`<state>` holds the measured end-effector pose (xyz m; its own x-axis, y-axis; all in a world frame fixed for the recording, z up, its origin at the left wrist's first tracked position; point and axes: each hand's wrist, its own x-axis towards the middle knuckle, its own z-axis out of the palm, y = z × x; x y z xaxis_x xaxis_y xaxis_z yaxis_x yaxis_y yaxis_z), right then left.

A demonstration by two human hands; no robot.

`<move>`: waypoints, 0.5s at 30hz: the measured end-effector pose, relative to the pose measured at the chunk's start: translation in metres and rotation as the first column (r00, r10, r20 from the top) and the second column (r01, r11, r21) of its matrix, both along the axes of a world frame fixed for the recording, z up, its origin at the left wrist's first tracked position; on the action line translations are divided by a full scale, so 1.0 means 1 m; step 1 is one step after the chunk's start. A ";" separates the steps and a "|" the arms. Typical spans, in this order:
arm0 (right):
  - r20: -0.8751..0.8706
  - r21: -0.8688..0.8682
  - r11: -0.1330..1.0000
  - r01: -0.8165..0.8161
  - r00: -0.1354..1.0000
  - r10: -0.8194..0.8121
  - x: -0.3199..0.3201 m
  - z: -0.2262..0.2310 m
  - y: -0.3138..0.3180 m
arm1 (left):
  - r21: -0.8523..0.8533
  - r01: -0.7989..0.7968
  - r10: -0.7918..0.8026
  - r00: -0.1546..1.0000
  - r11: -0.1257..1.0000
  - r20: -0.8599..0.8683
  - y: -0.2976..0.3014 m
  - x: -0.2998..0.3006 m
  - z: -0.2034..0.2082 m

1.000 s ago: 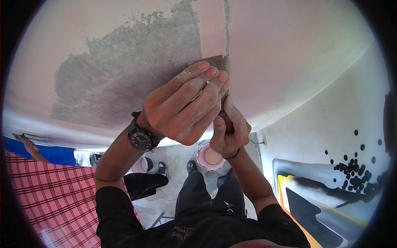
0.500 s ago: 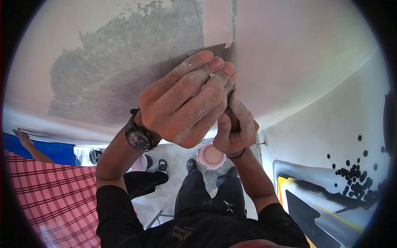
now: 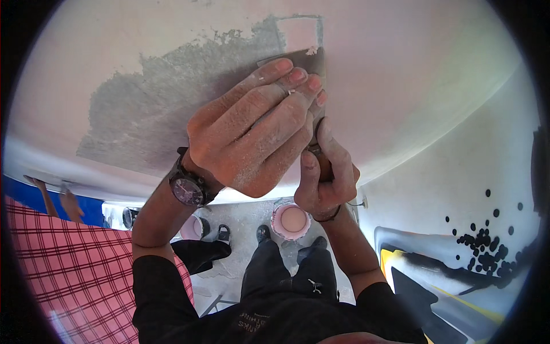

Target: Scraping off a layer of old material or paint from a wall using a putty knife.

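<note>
In front of me is a pale wall (image 3: pixel 389 74) with a rough grey patch (image 3: pixel 143 109) on it. A wide-bladed putty knife (image 3: pixel 302 57) lies against this wall, white putty on its far corner. My right hand (image 3: pixel 329 178) is closed round the brown handle. The dusty fingers of my left hand (image 3: pixel 252 129) are pressed together on the blade, holding it to the wall; they cover much of it. Just beyond the blade, a small pinkish rectangle (image 3: pixel 299 33) shows with a grey border.
A pink bucket (image 3: pixel 291 221) of pale mix stands on the floor by my feet; another pink bucket (image 3: pixel 195 227) is left of it. A co-worker's hands (image 3: pixel 70 203) show at far left, beside pink checked cloth (image 3: pixel 74 269). A painted wall (image 3: pixel 481 189) rises at right.
My hands and the putty knife have slid farther up the wall along the pinkish strip, whose far end now shows. A second co-worker's hand has come into view at left.
</note>
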<state>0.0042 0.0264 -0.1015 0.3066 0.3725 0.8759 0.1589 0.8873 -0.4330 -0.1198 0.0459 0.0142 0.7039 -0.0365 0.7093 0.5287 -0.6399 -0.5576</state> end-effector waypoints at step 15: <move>0.027 0.000 1.000 0.009 1.000 -0.009 -0.014 0.020 -0.001 | -0.007 0.009 -0.009 0.999 1.000 -0.030 0.004 -0.019 0.022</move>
<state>-0.0095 0.0254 -0.0814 0.2858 0.3701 0.8839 0.1783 0.8858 -0.4285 -0.1383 0.0499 0.0365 0.7247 -0.0385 0.6879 0.5056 -0.6486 -0.5689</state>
